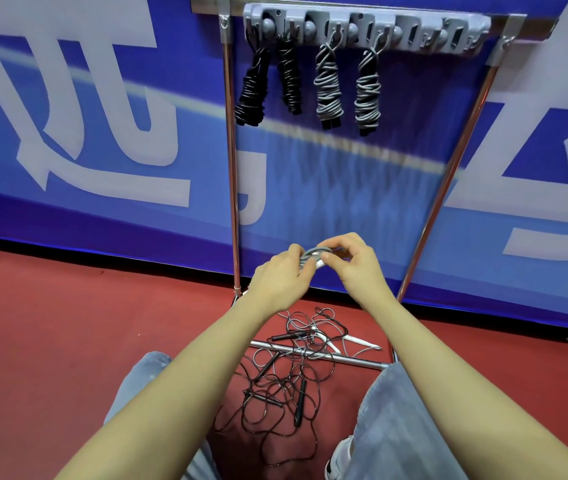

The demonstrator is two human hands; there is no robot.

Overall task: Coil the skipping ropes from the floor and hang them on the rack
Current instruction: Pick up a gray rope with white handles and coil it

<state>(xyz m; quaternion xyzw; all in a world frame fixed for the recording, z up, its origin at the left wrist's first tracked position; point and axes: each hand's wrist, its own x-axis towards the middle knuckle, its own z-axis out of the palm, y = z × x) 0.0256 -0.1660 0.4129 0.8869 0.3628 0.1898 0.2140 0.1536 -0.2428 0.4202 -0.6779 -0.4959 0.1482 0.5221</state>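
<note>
My left hand [284, 277] grips a coiled grey skipping rope [313, 256] with a white handle, held in front of the rack's lower part. My right hand [351, 261] pinches a strand of the same coil from the right. A grey hook rack [365, 26] tops a metal frame; two black coiled ropes [254, 88] and two grey coiled ropes [327, 84] hang from its left hooks. On the red floor between my legs lies a tangle of black ropes [275, 389] with black handles, and a grey rope with white handles [355, 341].
The rack's chrome uprights [232, 168] stand left and right of my hands, with a chrome base bar [320, 355] across the floor under the loose ropes. A blue banner wall [102, 150] is behind. My knees in jeans [396, 410] flank the rope pile.
</note>
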